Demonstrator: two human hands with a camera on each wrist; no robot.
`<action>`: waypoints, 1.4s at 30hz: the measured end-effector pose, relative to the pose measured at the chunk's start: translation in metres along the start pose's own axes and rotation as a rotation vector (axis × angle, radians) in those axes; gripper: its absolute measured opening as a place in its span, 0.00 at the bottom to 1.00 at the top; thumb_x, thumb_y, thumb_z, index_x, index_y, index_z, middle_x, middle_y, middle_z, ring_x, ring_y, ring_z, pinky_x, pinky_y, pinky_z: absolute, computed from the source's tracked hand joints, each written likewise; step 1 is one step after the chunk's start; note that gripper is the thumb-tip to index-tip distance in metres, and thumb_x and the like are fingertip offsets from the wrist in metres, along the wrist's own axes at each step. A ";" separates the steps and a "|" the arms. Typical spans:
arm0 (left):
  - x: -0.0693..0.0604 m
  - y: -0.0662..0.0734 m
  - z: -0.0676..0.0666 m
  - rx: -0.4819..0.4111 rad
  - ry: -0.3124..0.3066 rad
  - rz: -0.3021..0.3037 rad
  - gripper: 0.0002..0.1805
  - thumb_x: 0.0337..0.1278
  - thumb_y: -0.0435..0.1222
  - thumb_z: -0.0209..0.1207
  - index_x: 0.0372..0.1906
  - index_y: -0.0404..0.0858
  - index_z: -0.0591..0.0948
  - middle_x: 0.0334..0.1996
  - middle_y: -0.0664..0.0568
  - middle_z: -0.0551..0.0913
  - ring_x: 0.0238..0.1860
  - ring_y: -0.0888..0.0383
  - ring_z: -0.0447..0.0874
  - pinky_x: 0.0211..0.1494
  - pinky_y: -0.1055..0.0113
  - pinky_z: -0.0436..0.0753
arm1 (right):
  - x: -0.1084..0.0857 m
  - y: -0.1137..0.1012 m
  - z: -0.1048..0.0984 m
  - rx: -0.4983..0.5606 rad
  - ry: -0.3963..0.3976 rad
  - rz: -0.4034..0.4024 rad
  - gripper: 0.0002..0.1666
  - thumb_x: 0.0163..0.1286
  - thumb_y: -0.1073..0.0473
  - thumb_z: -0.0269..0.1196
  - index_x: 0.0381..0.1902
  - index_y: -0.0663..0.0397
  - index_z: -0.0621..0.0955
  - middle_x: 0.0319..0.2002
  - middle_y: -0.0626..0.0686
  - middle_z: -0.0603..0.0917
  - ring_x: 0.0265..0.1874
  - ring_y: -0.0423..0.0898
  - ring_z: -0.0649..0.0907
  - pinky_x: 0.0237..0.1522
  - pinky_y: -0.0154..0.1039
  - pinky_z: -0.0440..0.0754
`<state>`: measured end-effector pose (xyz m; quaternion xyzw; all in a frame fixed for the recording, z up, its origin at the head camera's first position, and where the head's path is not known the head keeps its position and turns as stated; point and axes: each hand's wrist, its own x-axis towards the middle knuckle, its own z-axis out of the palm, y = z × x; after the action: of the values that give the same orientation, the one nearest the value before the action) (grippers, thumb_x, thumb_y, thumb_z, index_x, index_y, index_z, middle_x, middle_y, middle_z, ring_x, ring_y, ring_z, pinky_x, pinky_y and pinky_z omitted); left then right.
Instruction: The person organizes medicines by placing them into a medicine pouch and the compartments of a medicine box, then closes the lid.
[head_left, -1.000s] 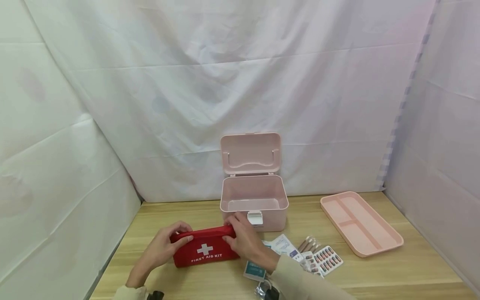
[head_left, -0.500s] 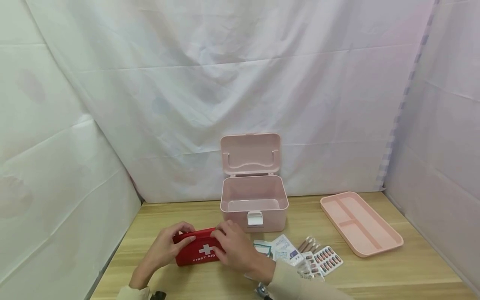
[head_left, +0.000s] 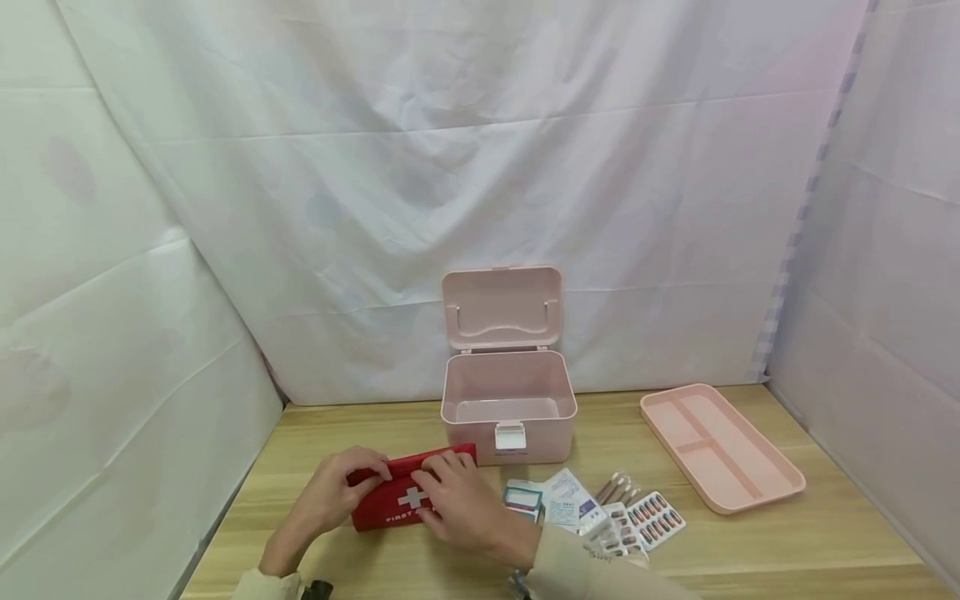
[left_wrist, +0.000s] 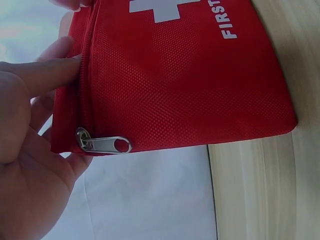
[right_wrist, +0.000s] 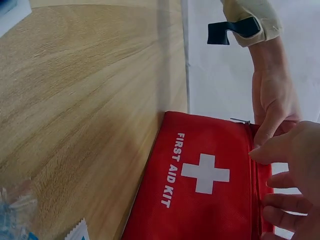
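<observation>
A red first aid pouch (head_left: 396, 502) with a white cross stands on the table, its zipped edge up. My left hand (head_left: 332, 492) grips its upper left corner, thumb in front and fingers behind. My right hand (head_left: 468, 504) pinches the top edge farther right and hides part of the lettering in the head view. In the left wrist view a metal zip pull (left_wrist: 105, 144) lies at the pouch's left end, beside the left hand. The right wrist view shows the right thumb on the front by the zip, the other fingers along the edge.
Behind stands a pink box (head_left: 510, 400) with its lid raised. To its right lies a pink divided tray (head_left: 720, 450). Capsule blister packs (head_left: 656, 520), cotton swabs (head_left: 618, 487), a white packet (head_left: 566, 500) and a teal-and-white packet (head_left: 522, 497) lie right of the hands.
My right hand has moved left along the pouch's top edge, from its right end toward the middle. The left hand keeps its grip at the left corner.
</observation>
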<state>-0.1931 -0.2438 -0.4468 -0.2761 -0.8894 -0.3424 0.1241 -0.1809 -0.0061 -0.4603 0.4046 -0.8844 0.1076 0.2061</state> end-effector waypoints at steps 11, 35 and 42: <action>0.001 0.005 -0.002 0.046 -0.076 0.004 0.14 0.50 0.20 0.66 0.32 0.44 0.89 0.42 0.53 0.84 0.44 0.52 0.83 0.46 0.61 0.86 | -0.003 -0.003 0.002 -0.008 -0.017 0.024 0.23 0.64 0.46 0.67 0.54 0.47 0.81 0.48 0.45 0.75 0.45 0.41 0.73 0.45 0.37 0.65; 0.000 0.012 0.001 0.089 -0.163 -0.112 0.18 0.48 0.24 0.69 0.46 0.39 0.87 0.48 0.50 0.84 0.49 0.50 0.83 0.51 0.52 0.84 | -0.008 -0.011 0.002 -0.040 -0.192 0.001 0.19 0.66 0.44 0.66 0.48 0.44 0.75 0.47 0.44 0.81 0.47 0.41 0.79 0.57 0.52 0.70; 0.002 0.018 0.009 0.122 -0.110 -0.194 0.18 0.47 0.23 0.69 0.45 0.40 0.86 0.47 0.49 0.84 0.48 0.51 0.84 0.47 0.58 0.85 | -0.011 -0.013 0.002 0.021 -0.235 -0.010 0.18 0.66 0.46 0.67 0.48 0.44 0.76 0.42 0.43 0.84 0.43 0.39 0.79 0.59 0.55 0.71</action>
<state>-0.1848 -0.2258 -0.4434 -0.1993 -0.9366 -0.2824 0.0582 -0.1648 -0.0078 -0.4669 0.4211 -0.8992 0.0675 0.0975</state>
